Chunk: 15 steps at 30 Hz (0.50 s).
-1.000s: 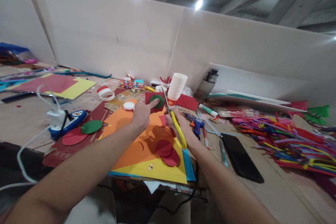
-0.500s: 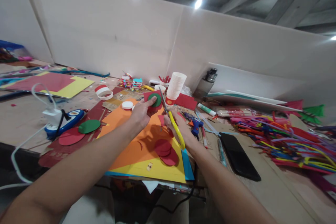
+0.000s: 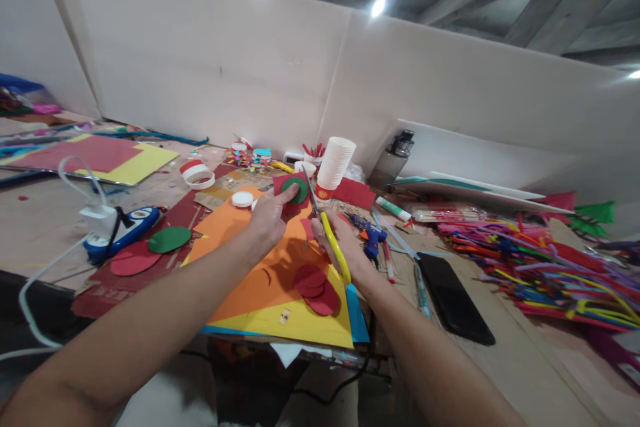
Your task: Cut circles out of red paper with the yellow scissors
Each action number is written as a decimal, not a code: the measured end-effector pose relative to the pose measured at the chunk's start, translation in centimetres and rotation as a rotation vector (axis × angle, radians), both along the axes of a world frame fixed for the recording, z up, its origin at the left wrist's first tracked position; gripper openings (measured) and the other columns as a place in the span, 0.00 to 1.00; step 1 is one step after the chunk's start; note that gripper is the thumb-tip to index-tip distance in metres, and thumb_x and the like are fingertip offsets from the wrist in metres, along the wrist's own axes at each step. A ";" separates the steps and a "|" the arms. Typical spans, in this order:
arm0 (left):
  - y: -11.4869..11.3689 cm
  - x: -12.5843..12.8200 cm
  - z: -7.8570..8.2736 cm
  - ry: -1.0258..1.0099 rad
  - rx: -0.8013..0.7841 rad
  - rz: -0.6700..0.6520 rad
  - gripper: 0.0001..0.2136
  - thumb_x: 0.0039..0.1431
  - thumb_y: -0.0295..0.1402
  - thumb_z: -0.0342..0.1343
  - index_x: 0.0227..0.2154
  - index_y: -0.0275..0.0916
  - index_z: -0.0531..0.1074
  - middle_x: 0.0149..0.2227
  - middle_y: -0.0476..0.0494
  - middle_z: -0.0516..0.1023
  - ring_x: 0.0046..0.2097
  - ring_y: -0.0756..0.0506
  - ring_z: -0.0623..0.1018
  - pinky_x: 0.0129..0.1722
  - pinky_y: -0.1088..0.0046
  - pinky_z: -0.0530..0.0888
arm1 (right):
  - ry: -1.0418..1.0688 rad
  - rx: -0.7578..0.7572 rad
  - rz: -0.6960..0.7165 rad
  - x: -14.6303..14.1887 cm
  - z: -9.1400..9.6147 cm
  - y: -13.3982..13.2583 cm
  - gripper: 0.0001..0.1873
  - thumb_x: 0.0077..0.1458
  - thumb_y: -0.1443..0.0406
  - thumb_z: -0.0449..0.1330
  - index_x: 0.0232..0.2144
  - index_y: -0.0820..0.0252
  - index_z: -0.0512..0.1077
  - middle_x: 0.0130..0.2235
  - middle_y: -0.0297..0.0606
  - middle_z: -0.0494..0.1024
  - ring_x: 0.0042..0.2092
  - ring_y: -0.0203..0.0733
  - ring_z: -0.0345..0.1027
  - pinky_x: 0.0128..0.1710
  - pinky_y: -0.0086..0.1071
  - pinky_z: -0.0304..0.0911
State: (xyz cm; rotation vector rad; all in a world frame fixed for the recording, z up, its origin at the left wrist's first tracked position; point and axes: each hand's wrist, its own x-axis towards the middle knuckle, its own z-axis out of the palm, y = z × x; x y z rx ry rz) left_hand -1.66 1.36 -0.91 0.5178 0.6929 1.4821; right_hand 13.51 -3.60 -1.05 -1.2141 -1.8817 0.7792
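Note:
My left hand pinches a piece of red paper with a green paper circle laid on it, the thumb pressing on the circle. In my right hand is a pair of scissors with yellow handles, its blades pointing up and away beside the right edge of the red paper. Whether the blades touch the paper I cannot tell. Below the hands, red paper circles lie on orange paper and yellow paper.
Behind the hands stands a stack of white paper cups. To the right are a blue glue gun, a black phone and a pile of pipe cleaners. At left, a green circle overlaps a red one near a blue-and-white power strip.
Almost nothing differs. Both hands keep their hold on the paper and the scissors, and the view has shifted very slightly.

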 end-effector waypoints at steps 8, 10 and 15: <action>0.2 0.0 -0.4 0.010 0.020 -0.011 0.14 0.40 0.33 0.70 0.32 0.38 0.75 0.28 0.49 0.79 0.27 0.50 0.76 0.29 0.75 0.69 | 0.047 -0.046 0.002 0.2 -1.2 0.5 0.18 0.59 0.48 0.55 0.34 0.56 0.64 0.23 0.28 0.62 0.24 0.33 0.55 0.23 0.28 0.52; 0.2 -0.1 -0.4 0.015 0.021 -0.012 0.15 0.40 0.33 0.70 0.32 0.38 0.75 0.28 0.49 0.79 0.27 0.50 0.76 0.29 0.75 0.69 | 0.063 -0.045 0.004 0.1 -1.3 0.6 0.17 0.59 0.48 0.54 0.34 0.56 0.63 0.23 0.28 0.61 0.23 0.33 0.55 0.23 0.27 0.52; 0.2 -0.2 -0.4 0.022 0.030 -0.015 0.14 0.40 0.33 0.70 0.31 0.38 0.75 0.27 0.50 0.78 0.26 0.51 0.75 0.29 0.75 0.69 | 0.053 -0.025 -0.017 0.1 -1.2 0.5 0.17 0.58 0.49 0.55 0.32 0.56 0.63 0.23 0.28 0.62 0.24 0.33 0.56 0.23 0.28 0.53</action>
